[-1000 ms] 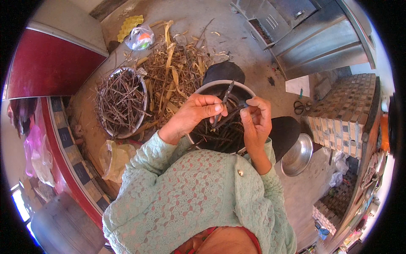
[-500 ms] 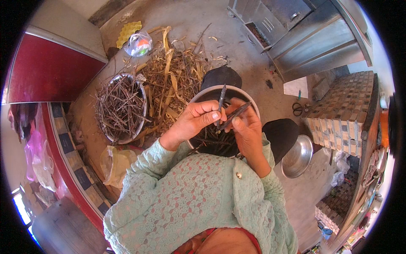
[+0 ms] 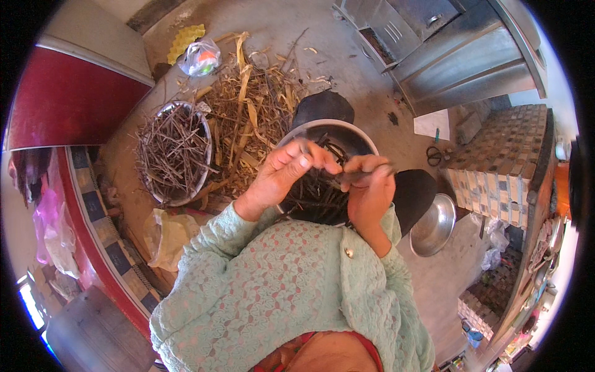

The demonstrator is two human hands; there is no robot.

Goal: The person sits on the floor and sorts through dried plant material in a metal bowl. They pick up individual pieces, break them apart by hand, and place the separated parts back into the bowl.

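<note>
My left hand (image 3: 280,177) is closed in a pinch above the basin, with the blurred tip of a dark, slender pod-like piece (image 3: 304,146) at its fingers. Close beside it, my right hand (image 3: 367,189) grips another dark slender piece (image 3: 385,169), lying across the fingers and smeared by motion. The fingertips of both hands nearly meet. Under them stands a round, pale-rimmed basin (image 3: 356,136) holding many dark, thin pieces (image 3: 315,193). My hands and sleeves hide part of its near side. I cannot tell exactly what the dark pieces are.
Left of the basin, a metal bowl (image 3: 209,133) is heaped with brown twigs (image 3: 173,152). Dry stalks and husks (image 3: 248,105) cover the floor behind. An empty metal pan (image 3: 432,226) lies right, near scissors (image 3: 434,155) and a brick stove (image 3: 496,170). A metal cabinet (image 3: 465,68) stands far right.
My hands have shifted slightly apart. The dark piece in my left hand has tipped from upright and shows less; the one in my right hand has turned more level.
</note>
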